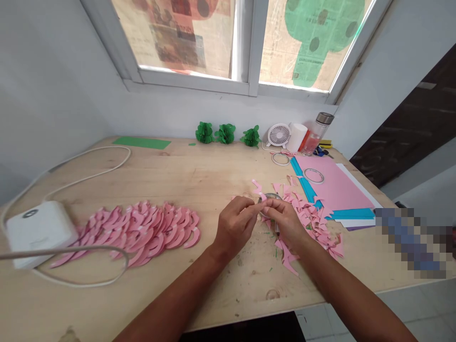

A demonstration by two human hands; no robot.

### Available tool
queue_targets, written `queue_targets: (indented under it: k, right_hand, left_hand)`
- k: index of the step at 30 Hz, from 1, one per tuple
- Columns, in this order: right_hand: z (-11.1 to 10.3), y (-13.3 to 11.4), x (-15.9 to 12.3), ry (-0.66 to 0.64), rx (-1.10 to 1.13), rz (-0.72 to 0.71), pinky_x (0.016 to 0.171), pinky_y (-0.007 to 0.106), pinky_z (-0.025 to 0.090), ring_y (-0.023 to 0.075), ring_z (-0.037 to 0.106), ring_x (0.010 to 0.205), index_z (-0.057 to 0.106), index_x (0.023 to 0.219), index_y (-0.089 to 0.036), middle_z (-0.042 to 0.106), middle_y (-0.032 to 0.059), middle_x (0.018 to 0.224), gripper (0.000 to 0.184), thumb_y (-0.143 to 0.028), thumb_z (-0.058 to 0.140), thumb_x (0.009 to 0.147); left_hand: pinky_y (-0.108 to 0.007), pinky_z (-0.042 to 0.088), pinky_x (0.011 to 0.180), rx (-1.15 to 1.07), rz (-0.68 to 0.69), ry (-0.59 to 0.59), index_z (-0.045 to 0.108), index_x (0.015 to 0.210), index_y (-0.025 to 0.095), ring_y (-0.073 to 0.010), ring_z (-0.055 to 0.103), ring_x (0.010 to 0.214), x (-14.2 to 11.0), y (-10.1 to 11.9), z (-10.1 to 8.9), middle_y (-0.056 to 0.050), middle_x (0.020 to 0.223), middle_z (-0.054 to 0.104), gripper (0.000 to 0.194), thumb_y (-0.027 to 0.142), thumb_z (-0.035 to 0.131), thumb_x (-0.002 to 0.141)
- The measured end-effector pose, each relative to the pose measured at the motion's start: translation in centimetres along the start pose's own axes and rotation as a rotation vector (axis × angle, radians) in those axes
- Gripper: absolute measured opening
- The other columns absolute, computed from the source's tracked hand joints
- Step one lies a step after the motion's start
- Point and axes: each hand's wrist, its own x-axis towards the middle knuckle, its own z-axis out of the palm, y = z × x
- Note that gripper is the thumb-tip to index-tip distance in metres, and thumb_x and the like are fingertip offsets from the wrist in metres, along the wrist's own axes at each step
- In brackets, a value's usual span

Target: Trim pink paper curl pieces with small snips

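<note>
My left hand and my right hand meet over the table, fingertips pinched together. Between them they hold a small curved pink paper piece, which pokes out beyond the fingers with a whitish patch near its lower end. Partly covered by my hands is a round, shiny ring-like object. Pink paper scraps lie heaped around my right hand, and a longer scrap rests below it. To the left spreads a pile of overlapping curved pink paper pieces, several with white patches.
A white box with a looping cable stands at left. Green paper and green paper ornaments lie along the wall. At back right are a small fan, a bottle and pink sheets.
</note>
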Motion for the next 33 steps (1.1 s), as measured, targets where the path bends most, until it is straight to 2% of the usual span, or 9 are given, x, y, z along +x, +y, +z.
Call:
queue_targets:
  k: [10,17,21,24,29,33]
  right_hand:
    - [-0.26,0.14,0.11,-0.053,0.052,-0.002,0.053,0.022,0.033,0.0107,0.044,0.058,0.064,0.073,-0.017,0.052,-0.0012,0.063,0.012,-0.029,0.062,0.071]
    - [-0.11,0.09,0.15,-0.092,0.12,-0.012,0.065,0.026,0.038,0.0133,0.049,0.067,0.064,0.072,-0.018,0.056,0.0011,0.07,0.012,-0.03,0.062,0.072]
    - [-0.21,0.05,0.2,-0.067,0.13,-0.036,0.064,0.025,0.038,0.0131,0.049,0.067,0.064,0.072,-0.018,0.056,0.0016,0.072,0.017,-0.034,0.059,0.075]
    - [-0.27,-0.05,0.11,-0.022,0.058,-0.087,0.064,0.025,0.038,0.0133,0.05,0.068,0.064,0.075,-0.019,0.057,0.0012,0.073,0.014,-0.032,0.058,0.075]
    - [-0.3,-0.36,0.0,0.101,-0.242,-0.262,0.066,0.027,0.04,0.0157,0.053,0.073,0.063,0.078,-0.02,0.058,0.0023,0.079,0.009,-0.026,0.059,0.074]
    - [-0.33,-0.29,0.01,0.148,-0.489,-0.443,0.066,0.028,0.04,0.0158,0.053,0.073,0.063,0.078,-0.02,0.058,0.002,0.076,0.007,-0.02,0.057,0.074]
  left_hand:
    - [-0.027,0.044,0.064,0.051,0.047,0.01,0.061,0.088,0.018,-0.0139,0.053,0.07,0.13,-0.03,0.09,-0.004,0.073,0.059,0.017,0.008,0.053,0.077]
    - [-0.027,0.046,0.063,-0.053,-0.024,0.037,0.063,0.087,0.017,-0.0148,0.056,0.071,-0.01,0.12,0.26,-0.005,0.075,0.062,0.016,0.008,0.054,0.076]
    - [-0.027,0.047,0.064,-0.164,-0.146,0.034,0.064,0.087,0.017,-0.0148,0.058,0.073,0.09,0.47,0.2,-0.005,0.078,0.063,0.016,0.01,0.054,0.076]
    - [-0.025,0.047,0.065,-0.258,-0.277,0.014,0.065,0.082,0.018,-0.0133,0.059,0.071,0.38,0.77,-0.04,-0.004,0.076,0.064,0.013,0.011,0.055,0.076]
    - [-0.023,0.046,0.061,-0.388,-0.532,-0.018,0.066,0.075,0.018,-0.0117,0.057,0.064,0.65,0.63,-0.11,-0.001,0.07,0.064,0.009,0.018,0.057,0.074]
    - [-0.023,0.046,0.059,-0.533,-0.655,-0.051,0.066,0.073,0.017,-0.0125,0.057,0.064,0.53,0.26,0.17,-0.002,0.07,0.065,0.009,0.022,0.058,0.072]
